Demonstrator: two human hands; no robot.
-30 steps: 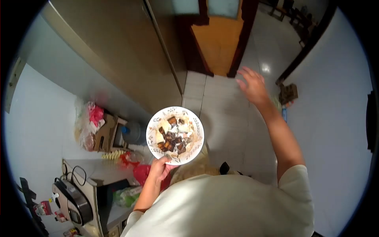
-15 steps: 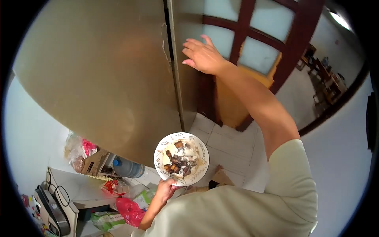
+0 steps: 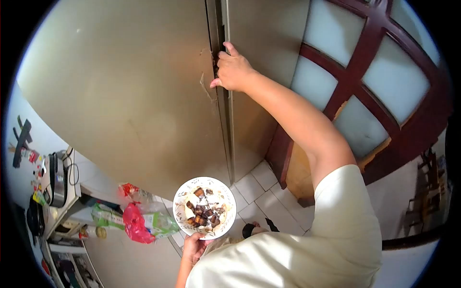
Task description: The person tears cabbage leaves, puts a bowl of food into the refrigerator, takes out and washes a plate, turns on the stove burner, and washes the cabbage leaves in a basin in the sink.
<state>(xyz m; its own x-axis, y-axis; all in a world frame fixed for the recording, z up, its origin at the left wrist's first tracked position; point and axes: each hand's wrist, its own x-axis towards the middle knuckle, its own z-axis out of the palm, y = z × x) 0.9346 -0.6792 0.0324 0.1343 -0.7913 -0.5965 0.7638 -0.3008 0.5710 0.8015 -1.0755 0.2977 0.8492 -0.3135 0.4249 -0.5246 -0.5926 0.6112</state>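
Observation:
My left hand grips the near rim of a white plate with a leaf pattern round its edge. Dark brown chunks of food, which look like cooked meat, lie on it among smears of sauce. My right arm reaches forward to a tall, metallic refrigerator door. At the door's edge my right hand has its fingers curled into the dark gap, thumb lower down; the fingertips are partly hidden. Worn, peeling film shows on the door beside that hand.
A dark red wooden door with frosted panes stands to the right. Pink and green plastic bags lie low on the left, near a shelf with a black-and-silver appliance. White tiles cover the floor.
My right hand has moved left onto the refrigerator door's edge, its fingers going from spread to curled. The plate stays in my left hand. The view has shifted, showing more of the wooden door.

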